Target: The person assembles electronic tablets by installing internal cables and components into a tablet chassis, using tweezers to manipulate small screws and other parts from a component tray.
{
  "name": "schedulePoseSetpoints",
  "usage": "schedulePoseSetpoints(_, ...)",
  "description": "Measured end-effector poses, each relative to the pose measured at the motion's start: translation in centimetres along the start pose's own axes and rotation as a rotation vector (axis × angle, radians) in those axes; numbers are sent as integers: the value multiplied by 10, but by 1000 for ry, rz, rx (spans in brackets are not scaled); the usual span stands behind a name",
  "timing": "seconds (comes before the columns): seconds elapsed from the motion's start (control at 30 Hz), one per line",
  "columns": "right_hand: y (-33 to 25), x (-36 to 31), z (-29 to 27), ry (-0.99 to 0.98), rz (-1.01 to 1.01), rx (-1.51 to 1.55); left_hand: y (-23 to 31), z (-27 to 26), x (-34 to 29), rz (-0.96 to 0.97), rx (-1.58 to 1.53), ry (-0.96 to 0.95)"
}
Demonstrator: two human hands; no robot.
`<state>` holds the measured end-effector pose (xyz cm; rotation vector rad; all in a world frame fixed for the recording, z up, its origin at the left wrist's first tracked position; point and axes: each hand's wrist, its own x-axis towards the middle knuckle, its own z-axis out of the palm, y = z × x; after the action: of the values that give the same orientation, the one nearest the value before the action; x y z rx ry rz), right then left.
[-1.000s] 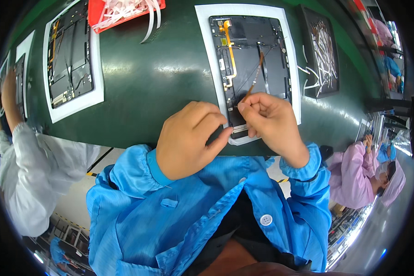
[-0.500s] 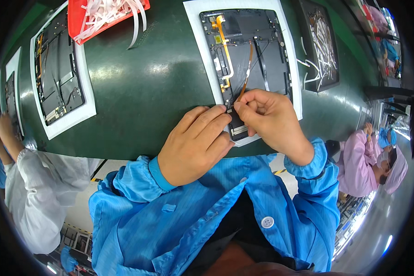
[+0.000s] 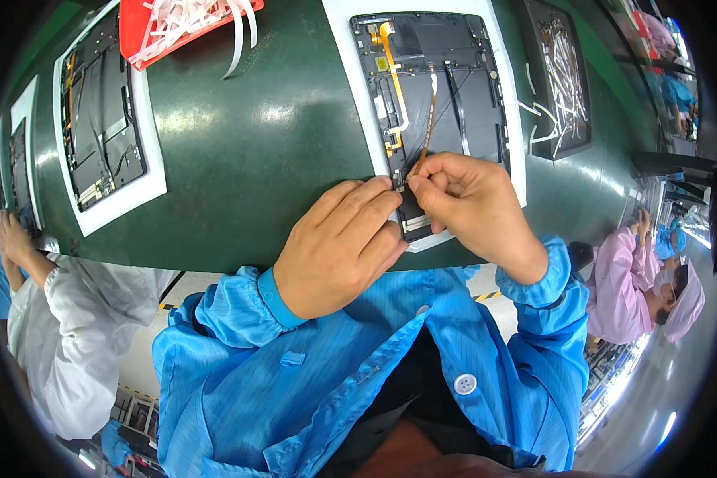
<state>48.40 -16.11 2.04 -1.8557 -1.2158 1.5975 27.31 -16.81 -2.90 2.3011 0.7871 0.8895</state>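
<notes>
A black tablet-like housing (image 3: 410,84) with an orange flex cable (image 3: 398,103) along its left side lies on a white sheet (image 3: 340,32). My right hand (image 3: 474,203) is over its near part, thumb and forefinger pinching the near end of a narrow brown flex cable (image 3: 430,119). That cable runs up across the housing to a pale patch at its far end. Beside it lies a black ribbon cable (image 3: 458,107). My left hand (image 3: 334,247) lies flat, its fingertips at the housing's near left edge, close to my right fingertips. The thumb is hidden.
On the green table (image 3: 247,159), a red bin (image 3: 139,36) of white strips stands far left; a black tray (image 3: 540,88) of strips stands right. Another housing (image 3: 99,111) lies left. A person in white (image 3: 80,342) works at left; another in pink (image 3: 621,279) is at right.
The brown flex cable has shifted and its pale patch now shows at the far end. My hands keep nearly the same place. The hands of the person at left have moved slightly.
</notes>
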Motion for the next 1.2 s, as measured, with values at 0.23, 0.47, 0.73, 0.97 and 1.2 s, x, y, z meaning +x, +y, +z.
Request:
schedulePoseSetpoints(0.23, -2, 0, -1, -27, 1, -13, 1, 0, 1, -4, 13, -2)
schedulePoseSetpoints(0.47, -6, 0, -1, -58, 25, -5, 0, 1, 0, -3, 13, 0)
schedulePoseSetpoints(0.73, -6, 2, -4, -109, 20, 1, -1, 1, -1, 2, 20, -12)
schedulePoseSetpoints(0.97, -9, 2, -5, -143, 57, 36, 1, 0, 0, 63, 165, -79)
schedulePoseSetpoints(1.2, -10, 2, -6, -146, 58, 16, 1, -8, 13, 61, 148, -194)
